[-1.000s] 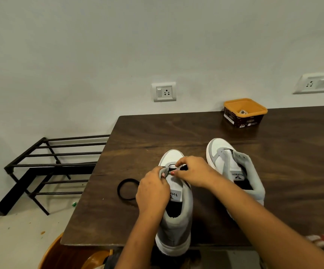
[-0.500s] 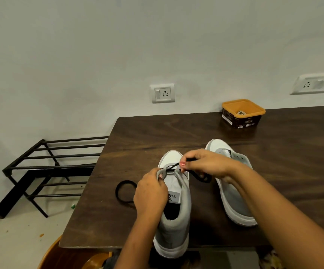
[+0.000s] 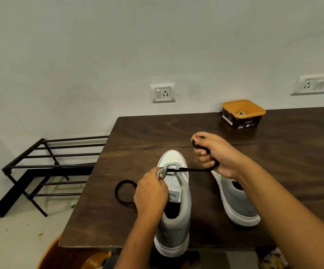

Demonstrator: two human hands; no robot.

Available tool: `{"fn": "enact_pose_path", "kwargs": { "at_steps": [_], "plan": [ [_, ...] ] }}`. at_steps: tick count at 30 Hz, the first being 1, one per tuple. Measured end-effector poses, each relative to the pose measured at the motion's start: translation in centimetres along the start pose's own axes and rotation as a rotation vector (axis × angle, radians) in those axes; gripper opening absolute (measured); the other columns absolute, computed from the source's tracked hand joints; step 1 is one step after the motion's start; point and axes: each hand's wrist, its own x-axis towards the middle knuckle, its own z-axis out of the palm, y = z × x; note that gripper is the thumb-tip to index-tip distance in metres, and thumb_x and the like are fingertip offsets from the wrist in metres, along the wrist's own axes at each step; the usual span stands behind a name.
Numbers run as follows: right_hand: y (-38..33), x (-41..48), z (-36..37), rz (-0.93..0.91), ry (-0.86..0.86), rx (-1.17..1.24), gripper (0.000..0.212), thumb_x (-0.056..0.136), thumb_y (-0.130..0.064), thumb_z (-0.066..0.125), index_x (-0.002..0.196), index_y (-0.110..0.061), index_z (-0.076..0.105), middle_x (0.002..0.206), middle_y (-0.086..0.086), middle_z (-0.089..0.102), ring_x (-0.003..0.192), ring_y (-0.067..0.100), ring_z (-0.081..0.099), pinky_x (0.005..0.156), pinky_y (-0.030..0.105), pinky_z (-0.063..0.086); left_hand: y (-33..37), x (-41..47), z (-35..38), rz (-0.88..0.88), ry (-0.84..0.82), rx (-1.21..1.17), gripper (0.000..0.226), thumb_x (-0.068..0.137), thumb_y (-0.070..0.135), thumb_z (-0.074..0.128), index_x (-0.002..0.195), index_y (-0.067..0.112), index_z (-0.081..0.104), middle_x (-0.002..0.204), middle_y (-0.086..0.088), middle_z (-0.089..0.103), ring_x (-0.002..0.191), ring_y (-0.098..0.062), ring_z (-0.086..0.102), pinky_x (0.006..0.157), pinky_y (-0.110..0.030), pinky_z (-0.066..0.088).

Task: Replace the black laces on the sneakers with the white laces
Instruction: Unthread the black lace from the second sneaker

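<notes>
the left hand pinches the grey eyelet flap at the front of the near sneaker, fingers curled tight on it. the right hand is closed round a bunched black lace, which runs taut from the lowest eyelets across to that fist. two sneakers stand on the dark table: the near one at the front edge with its heel overhanging, the second sneaker just to its right. a second black lace lies coiled left of the near sneaker. one orange tub sits at the back. the right forearm crosses above the second sneaker, the hand raised off the table; the left wrist rests over the near sneaker's collar.
</notes>
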Motion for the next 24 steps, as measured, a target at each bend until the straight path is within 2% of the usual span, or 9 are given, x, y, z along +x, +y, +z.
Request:
{"fn": "enact_pose_path", "kwargs": {
  "at_steps": [2, 4, 6, 8, 10, 12, 14, 19, 24],
  "plan": [
    [1.1, 0.2, 0.5, 0.025, 0.014, -0.518, 0.017, 0.097, -0.030, 0.052, 0.084, -0.019, 0.051, 0.059, -0.005, 0.044, 0.041, 0.005, 0.036, 0.037, 0.017, 0.029, 0.0, 0.0, 0.0, 0.002, -0.004, -0.002, 0.026, 0.097, 0.025, 0.039, 0.114, 0.032, 0.057, 0.112, 0.003, 0.062, 0.098, -0.021, 0.056, 0.069, -0.031, 0.039],
    [2.6, 0.7, 1.1, 0.018, -0.001, -0.976, 0.020, 0.091, -0.039, 0.060, 0.097, -0.020, 0.061, 0.083, -0.003, 0.059, 0.069, 0.009, 0.055, 0.061, 0.024, 0.045, 0.1, 0.0, 0.0, 0.003, -0.009, -0.005, 0.026, 0.097, 0.025, 0.039, 0.114, 0.033, 0.057, 0.113, 0.003, 0.062, 0.099, -0.021, 0.056, 0.070, -0.032, 0.042],
    [3.6, 1.1, 1.7, 0.055, -0.012, -1.212, 0.029, 0.090, -0.045, 0.058, 0.097, -0.018, 0.066, 0.093, 0.000, 0.061, 0.084, 0.014, 0.055, 0.072, 0.025, 0.043, 0.1, 0.0, 0.0, -0.001, -0.008, -0.004, 0.026, 0.097, 0.026, 0.039, 0.114, 0.033, 0.057, 0.113, 0.003, 0.062, 0.100, -0.022, 0.057, 0.071, -0.032, 0.043],
    [3.6, 1.2, 1.8, 0.058, 0.000, -1.270, 0.027, 0.092, -0.041, 0.057, 0.085, -0.017, 0.068, 0.082, -0.001, 0.060, 0.077, 0.016, 0.055, 0.067, 0.025, 0.040, 0.1, 0.0, 0.1, -0.001, -0.003, -0.001, 0.027, 0.097, 0.025, 0.039, 0.115, 0.033, 0.057, 0.113, 0.004, 0.062, 0.099, -0.021, 0.057, 0.070, -0.032, 0.043],
    [2.9, 1.0, 1.6, -0.001, -0.043, -1.179, 0.024, 0.093, -0.032, 0.057, 0.074, -0.020, 0.066, 0.069, -0.006, 0.059, 0.068, 0.011, 0.055, 0.062, 0.023, 0.041, 0.0, 0.1, 0.1, 0.005, 0.001, 0.000, 0.026, 0.097, 0.024, 0.039, 0.114, 0.033, 0.057, 0.112, 0.004, 0.062, 0.098, -0.020, 0.057, 0.069, -0.031, 0.042],
    [2.1, 0.6, 1.4, -0.075, -0.078, -0.867, 0.026, 0.096, -0.027, 0.055, 0.073, -0.018, 0.063, 0.054, -0.012, 0.054, 0.049, 0.001, 0.047, 0.049, 0.012, 0.035, 0.0, 0.1, 0.2, 0.010, 0.007, -0.003, 0.024, 0.096, 0.024, 0.040, 0.111, 0.032, 0.058, 0.109, 0.004, 0.063, 0.095, -0.019, 0.057, 0.069, -0.032, 0.044],
    [1.6, 0.1, 1.5, -0.120, -0.022, -0.561, 0.029, 0.097, -0.027, 0.052, 0.071, -0.017, 0.058, 0.050, -0.015, 0.048, 0.047, 0.001, 0.037, 0.044, 0.010, 0.029, -0.1, 0.1, 0.2, 0.005, 0.012, -0.007, 0.024, 0.096, 0.025, 0.040, 0.109, 0.033, 0.058, 0.109, 0.005, 0.063, 0.096, -0.019, 0.058, 0.069, -0.032, 0.043],
    [-1.2, -0.9, 1.1, -0.190, -0.012, 0.294, 0.028, 0.100, -0.022, 0.043, 0.074, -0.014, 0.051, 0.061, 0.000, 0.060, 0.065, 0.011, 0.064, 0.069, 0.027, 0.052, -0.2, 0.2, 0.3, -0.004, 0.028, -0.012, 0.024, 0.096, 0.025, 0.041, 0.108, 0.034, 0.059, 0.107, 0.005, 0.063, 0.093, -0.019, 0.057, 0.066, -0.030, 0.037],
    [-1.4, -0.5, -0.2, -0.176, 0.204, 0.219, 0.030, 0.095, -0.021, 0.054, 0.067, -0.014, 0.050, 0.059, 0.000, 0.050, 0.048, 0.011, 0.052, 0.057, 0.030, 0.054, -0.3, 0.2, 0.4, 0.027, 0.039, -0.026, 0.027, 0.096, 0.023, 0.041, 0.115, 0.033, 0.057, 0.115, 0.006, 0.061, 0.100, -0.018, 0.055, 0.070, -0.030, 0.041]
  ]
}}
